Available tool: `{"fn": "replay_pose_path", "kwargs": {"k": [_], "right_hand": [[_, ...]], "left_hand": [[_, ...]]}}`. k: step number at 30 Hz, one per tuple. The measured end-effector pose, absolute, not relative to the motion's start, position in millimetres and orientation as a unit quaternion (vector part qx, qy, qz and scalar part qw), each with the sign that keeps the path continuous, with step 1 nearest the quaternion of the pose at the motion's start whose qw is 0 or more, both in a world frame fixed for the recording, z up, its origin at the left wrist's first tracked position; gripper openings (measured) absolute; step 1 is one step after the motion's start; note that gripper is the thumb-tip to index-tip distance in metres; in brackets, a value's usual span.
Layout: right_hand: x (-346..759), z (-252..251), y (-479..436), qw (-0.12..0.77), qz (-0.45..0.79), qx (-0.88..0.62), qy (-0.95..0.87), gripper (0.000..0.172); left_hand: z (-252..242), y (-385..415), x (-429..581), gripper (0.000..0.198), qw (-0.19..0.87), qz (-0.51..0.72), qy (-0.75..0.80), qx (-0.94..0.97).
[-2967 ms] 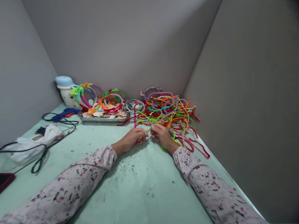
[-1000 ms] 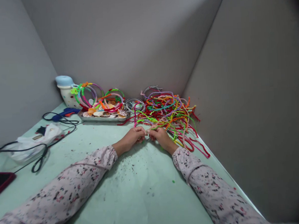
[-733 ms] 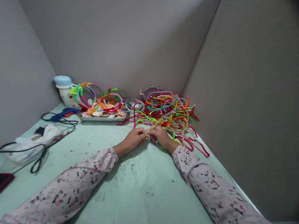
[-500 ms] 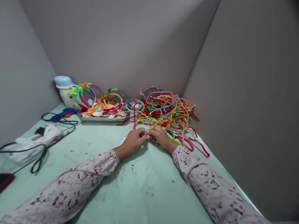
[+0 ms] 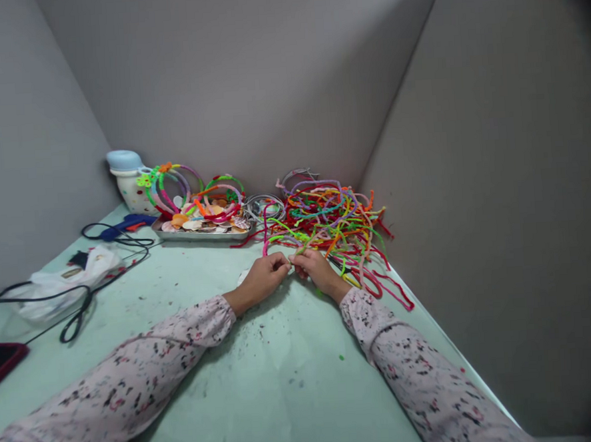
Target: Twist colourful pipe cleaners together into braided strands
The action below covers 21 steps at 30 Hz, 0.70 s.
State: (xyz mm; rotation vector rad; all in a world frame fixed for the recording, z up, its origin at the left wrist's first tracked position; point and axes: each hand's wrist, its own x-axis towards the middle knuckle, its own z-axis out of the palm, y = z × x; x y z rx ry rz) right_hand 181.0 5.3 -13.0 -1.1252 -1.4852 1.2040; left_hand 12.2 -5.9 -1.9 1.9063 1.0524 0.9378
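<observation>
My left hand (image 5: pixel 265 276) is closed in a pinch, its fingertips almost meeting those of my right hand (image 5: pixel 318 271), which is pinched shut too. Between and just beyond them curves a thin hoop wrapped in fuzzy pipe cleaner (image 5: pixel 266 248), pink at the left and green toward the right. Both sets of fingers grip its near side, where a short pale green length shows. The exact spot they work on is too small to make out. Right behind the hands lies a tangled heap of coloured pipe cleaners (image 5: pixel 319 209).
A metal tray (image 5: pixel 204 236) holds shell-like pieces and several wrapped hoops (image 5: pixel 173 188). Coiled grey wire (image 5: pixel 264 206) sits beside it. Dark-handled pliers (image 5: pixel 339 265) poke from the heap. At left are a lidded bottle (image 5: pixel 130 184), black cable (image 5: pixel 83 314), a plastic bag (image 5: pixel 54 289) and a dark red-edged device (image 5: pixel 1 362).
My left fingers have shifted slightly and uncurled a little at the pinch. The right hand and everything else stay nearly where they were.
</observation>
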Motion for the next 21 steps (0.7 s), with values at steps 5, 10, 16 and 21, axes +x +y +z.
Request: {"fn": "replay_pose_path", "kwargs": {"k": [5, 10, 16, 21], "right_hand": [[179.8, -12.0, 4.9, 0.441, 0.479, -0.467, -0.597, 0.028], [182.0, -12.6, 5.3, 0.446, 0.500, -0.439, -0.599, 0.029], [189.2, -16.2, 7.4, 0.480, 0.590, -0.376, -0.530, 0.035], [189.4, -18.4, 9.3, 0.483, 0.580, -0.382, -0.534, 0.027]], "left_hand": [[1.8, -7.4, 13.0, 0.017, 0.311, 0.370, 0.419, 0.769], [0.8, -7.6, 13.4, 0.016, 0.351, 0.378, 0.426, 0.743], [-4.1, -3.9, 11.9, 0.013, 0.456, 0.376, 0.419, 0.689], [-3.5, -4.0, 12.2, 0.012, 0.473, 0.382, 0.420, 0.674]]}}
